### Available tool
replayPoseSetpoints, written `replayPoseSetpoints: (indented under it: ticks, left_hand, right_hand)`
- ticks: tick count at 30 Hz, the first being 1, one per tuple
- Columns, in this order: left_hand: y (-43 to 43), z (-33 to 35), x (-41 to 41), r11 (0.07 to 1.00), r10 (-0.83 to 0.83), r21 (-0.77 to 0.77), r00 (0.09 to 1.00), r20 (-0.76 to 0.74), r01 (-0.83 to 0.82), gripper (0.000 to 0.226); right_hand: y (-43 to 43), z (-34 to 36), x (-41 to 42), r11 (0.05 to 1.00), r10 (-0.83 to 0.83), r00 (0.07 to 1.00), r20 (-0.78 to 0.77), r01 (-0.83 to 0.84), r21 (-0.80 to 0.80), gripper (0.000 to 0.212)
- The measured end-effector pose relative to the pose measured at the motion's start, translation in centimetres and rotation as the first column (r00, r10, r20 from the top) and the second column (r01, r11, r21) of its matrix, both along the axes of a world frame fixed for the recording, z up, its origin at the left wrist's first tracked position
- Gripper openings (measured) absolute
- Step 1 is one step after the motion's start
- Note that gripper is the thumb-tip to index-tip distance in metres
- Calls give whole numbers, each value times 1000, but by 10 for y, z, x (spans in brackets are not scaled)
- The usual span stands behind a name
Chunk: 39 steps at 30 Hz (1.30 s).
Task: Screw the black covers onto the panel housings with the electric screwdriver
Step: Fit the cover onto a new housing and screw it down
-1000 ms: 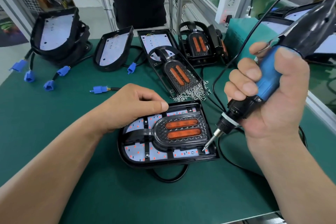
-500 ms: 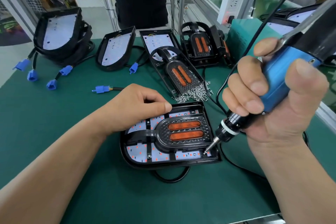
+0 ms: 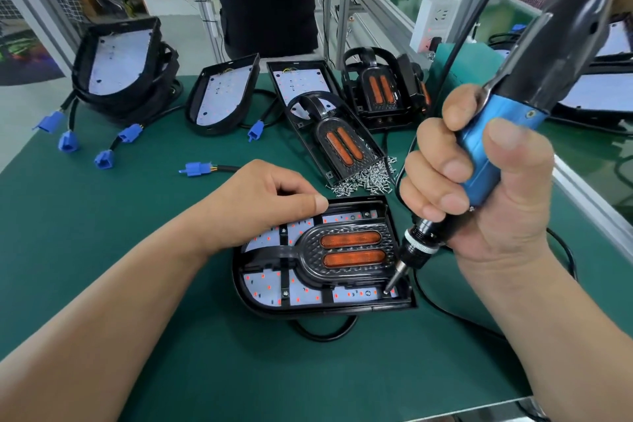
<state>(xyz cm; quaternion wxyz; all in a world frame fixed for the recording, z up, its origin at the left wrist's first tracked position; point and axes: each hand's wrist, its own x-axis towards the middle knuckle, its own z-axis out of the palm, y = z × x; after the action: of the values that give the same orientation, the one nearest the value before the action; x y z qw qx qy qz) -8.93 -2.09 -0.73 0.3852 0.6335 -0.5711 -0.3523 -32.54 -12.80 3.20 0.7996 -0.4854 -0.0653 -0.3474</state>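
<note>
My right hand (image 3: pixel 486 205) grips the blue electric screwdriver (image 3: pixel 503 134); my left hand (image 3: pixel 260 202), fingers curled, presses the housing (image 3: pixel 308 310) beside its black, orange-slotted cover (image 3: pixel 310 250).

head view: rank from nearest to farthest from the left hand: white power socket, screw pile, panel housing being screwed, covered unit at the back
1. The panel housing: front centre, the left hand holds its far edge.
2. The screw pile: just right of the hand.
3. The covered unit: back, right of centre.
4. The white power socket: farthest, beyond the table's back edge.
</note>
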Motion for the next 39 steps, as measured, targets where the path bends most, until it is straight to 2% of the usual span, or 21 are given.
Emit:
replayPoseSetpoints:
  ticks: [5,11,15,18,20,21,24,25,27,29,31,34,39]
  left_hand:
    - [-1,-2,2,1000,1,-2,1000,-11,-1,21]
    - [-1,-4,4,1000,-6,0,1000,-14,6,15]
    - [0,-3,4,1000,-6,5,1000,-12,6,23]
    - [3,-1,4,1000,-11,4,1000,-8,11,31]
    - [5,-1,5,1000,-17,8,1000,-6,17,33]
    - [5,0,6,1000,-22,15,1000,-3,22,33]
    - [6,1,7,999,-30,29,1000,3,30,35]
    - [6,2,7,999,-29,31,1000,5,29,35]
    - [6,2,7,999,-35,40,999,11,34,35]
    - [6,3,8,998,-35,44,999,14,35,34]
    - [6,3,9,998,-37,54,999,25,36,33]
    - [5,3,10,998,-32,58,999,44,29,31]
    - [5,2,10,999,-20,35,998,64,18,34]
  right_hand:
    - [-3,-2,1,1000,-1,999,35,0,14,44]
    - [-15,-7,-1,971,-201,979,35,194,142,43]
    - [-30,-12,-3,865,-358,923,-141,385,322,50]
    - [-49,-17,-15,759,-387,862,-326,499,419,40]
    - [-62,-16,-28,753,-373,816,-441,544,370,31]
    - [-68,-15,-34,759,-399,773,-494,580,295,28]
    - [-76,-11,-56,749,-571,548,-611,653,-114,24]
    - [-76,-10,-62,741,-612,465,-639,620,-258,25]
    - [-72,-11,-71,714,-683,278,-675,447,-539,23]
    - [-69,-13,-76,586,-809,53,-586,150,-796,27]
    - [-66,-16,-75,435,-899,-109,-424,-122,-892,44]
    - [-65,-19,-70,344,-934,-213,-288,-306,-888,51]
    - [-67,-20,-69,376,-918,-279,-280,-395,-838,54]
